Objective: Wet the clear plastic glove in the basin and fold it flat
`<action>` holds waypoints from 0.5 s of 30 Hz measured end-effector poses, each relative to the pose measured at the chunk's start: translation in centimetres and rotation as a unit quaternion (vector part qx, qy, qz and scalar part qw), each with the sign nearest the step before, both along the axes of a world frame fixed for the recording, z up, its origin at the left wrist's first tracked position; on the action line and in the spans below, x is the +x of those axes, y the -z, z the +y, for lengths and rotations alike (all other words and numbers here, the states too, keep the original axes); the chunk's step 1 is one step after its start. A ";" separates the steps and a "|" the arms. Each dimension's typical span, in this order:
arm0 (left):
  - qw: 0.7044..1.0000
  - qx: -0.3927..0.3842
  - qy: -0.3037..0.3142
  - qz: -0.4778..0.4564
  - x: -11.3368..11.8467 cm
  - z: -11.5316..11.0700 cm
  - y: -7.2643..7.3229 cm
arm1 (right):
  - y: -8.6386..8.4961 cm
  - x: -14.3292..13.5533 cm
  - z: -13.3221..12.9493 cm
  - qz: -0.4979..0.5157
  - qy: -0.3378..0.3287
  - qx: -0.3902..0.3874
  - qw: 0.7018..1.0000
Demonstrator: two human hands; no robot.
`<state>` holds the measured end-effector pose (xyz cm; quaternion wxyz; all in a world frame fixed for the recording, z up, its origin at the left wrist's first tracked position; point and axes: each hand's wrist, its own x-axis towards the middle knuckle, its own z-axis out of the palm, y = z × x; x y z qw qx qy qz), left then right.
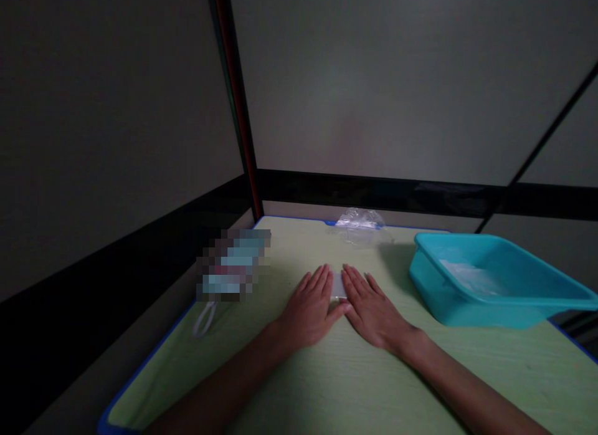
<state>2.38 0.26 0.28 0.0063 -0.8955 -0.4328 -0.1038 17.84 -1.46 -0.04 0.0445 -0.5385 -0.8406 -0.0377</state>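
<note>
Facing you, a grey wall (374, 98) with a black band is rising behind the table, and a darker wall (116, 105) is running along your left. The pale green table (336, 388), edged in blue, is spreading out beneath your arms. On your right, a turquoise tub (486, 313) is standing on it. Your left hand (308, 310) and right hand (372, 307) are lying palms down near the middle of the table, your forearms angling in from either side. On both hands you are holding the fingers straight and flat, mostly close together, and your thumbs are meeting just on your side of the gap. Over to your left, a blurred object (236, 260) is lying near the table's edge, too masked to tell what it is. A crumpled clear bag (359, 222) is sitting at the far edge. Inside the tub, a white sheet (471, 278) is resting. A pale loop (210, 315) is trailing from the blurred object. Between your fingers, a small whitish piece (338, 285) is lying flat on the table, your fingertips covering its two sides.
</note>
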 end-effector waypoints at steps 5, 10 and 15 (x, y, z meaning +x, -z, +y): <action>1.000 -0.005 -0.012 0.003 -0.4 0.1 0.0 | 0.0 0.2 0.0 0.004 0.026 -0.011 1.000; 1.000 -0.003 -0.020 -0.001 -0.6 0.3 0.4 | 0.0 0.6 -0.1 0.002 0.050 0.002 0.999; 0.999 0.002 0.011 -0.037 -0.6 0.3 -0.2 | -0.4 0.4 -0.1 0.011 0.029 0.072 0.997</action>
